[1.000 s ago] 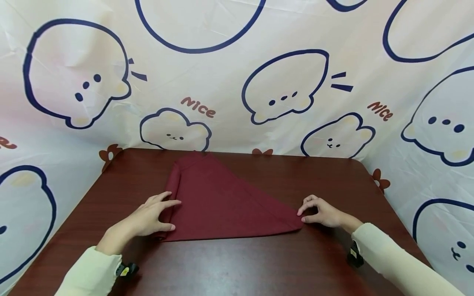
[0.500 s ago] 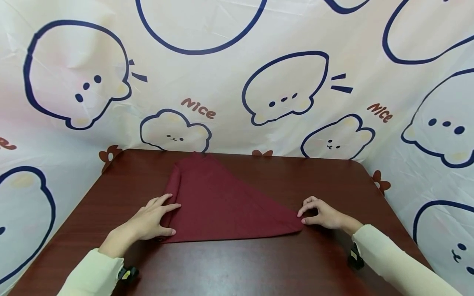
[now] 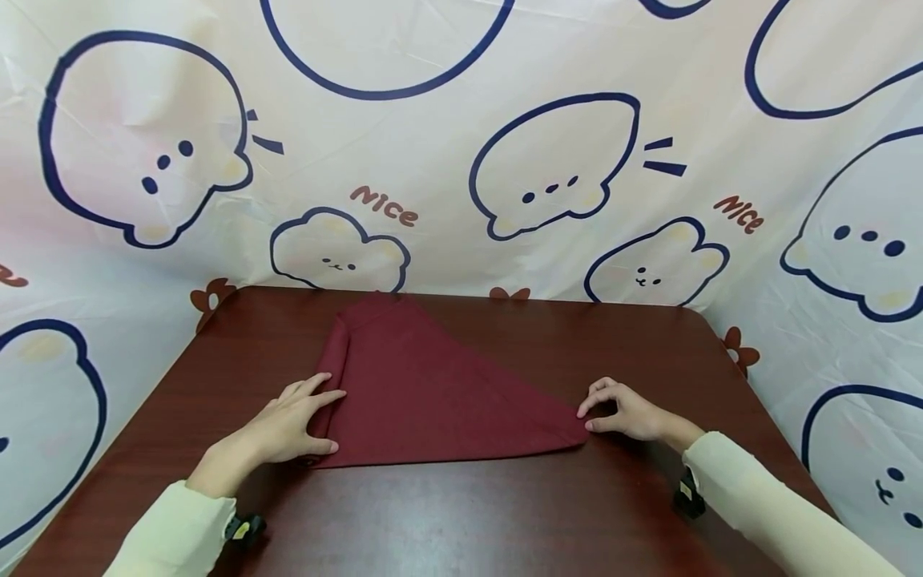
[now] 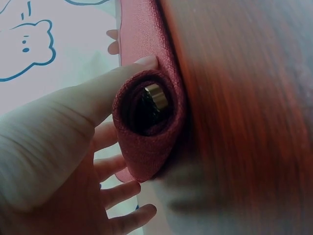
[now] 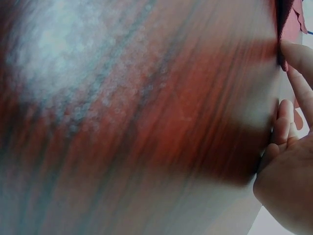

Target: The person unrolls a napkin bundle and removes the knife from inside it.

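Note:
A dark red cloth (image 3: pixel 447 385) lies folded to a triangle, its left side rolled up. My left hand (image 3: pixel 284 429) grips the near end of that roll, thumb on one side and fingers spread along the other. Inside the open end of the roll (image 4: pixel 151 152), the left wrist view shows a dark thing with a gold-coloured tip (image 4: pixel 156 95); the rest of it is hidden in the cloth. At the triangle's right corner, my right hand (image 3: pixel 634 413) pinches the cloth between thumb and forefinger, its other fingers curled.
The cloth lies on a glossy dark brown wooden table (image 3: pixel 461 521) with rounded far corners. A white sheet (image 3: pixel 447 160) printed with blue-outlined cartoon animals hangs behind and along both sides. Each sleeve ends at a black wrist strap.
Both hands keep their places on the cloth, which lies as before. Only the head view has shifted slightly.

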Tool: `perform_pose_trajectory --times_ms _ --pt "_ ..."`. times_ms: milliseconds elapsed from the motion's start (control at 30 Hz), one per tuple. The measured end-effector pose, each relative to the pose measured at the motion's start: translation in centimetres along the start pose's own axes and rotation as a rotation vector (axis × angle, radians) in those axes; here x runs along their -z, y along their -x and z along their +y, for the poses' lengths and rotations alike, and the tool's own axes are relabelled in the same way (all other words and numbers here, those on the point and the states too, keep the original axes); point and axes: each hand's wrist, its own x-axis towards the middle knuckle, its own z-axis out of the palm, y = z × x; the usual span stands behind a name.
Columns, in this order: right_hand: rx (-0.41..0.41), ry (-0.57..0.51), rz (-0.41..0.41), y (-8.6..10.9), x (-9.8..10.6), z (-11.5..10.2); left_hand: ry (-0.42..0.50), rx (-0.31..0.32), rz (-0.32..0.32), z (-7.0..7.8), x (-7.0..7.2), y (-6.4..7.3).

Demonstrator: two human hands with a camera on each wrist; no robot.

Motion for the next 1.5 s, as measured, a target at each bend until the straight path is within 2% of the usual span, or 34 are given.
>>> perform_pose_trajectory --times_ms 233,600,933,1200,1500 --pt "-0.002 -0.009 -0.009 -0.2 0.2 -0.1 0.012 0.001 0.005 -0.5 0.1 0.1" --pt "0.011 -0.043 -0.023 0.2 -0.3 0.1 0.039 0.019 -0.001 -1.5 0.4 0.9" --pt "0.001 -0.019 -0.018 0.6 -0.5 0.1 0.072 0.006 0.015 -3.0 0.7 1.5" --pt "0.005 -0.023 -0.01 0.4 -0.4 0.0 0.148 -0.002 0.003 -4.1 1.3 1.8" --pt "0.002 -0.014 -0.005 0.0 0.0 -0.2 0.161 -0.018 0.003 -4.9 1.7 1.8"
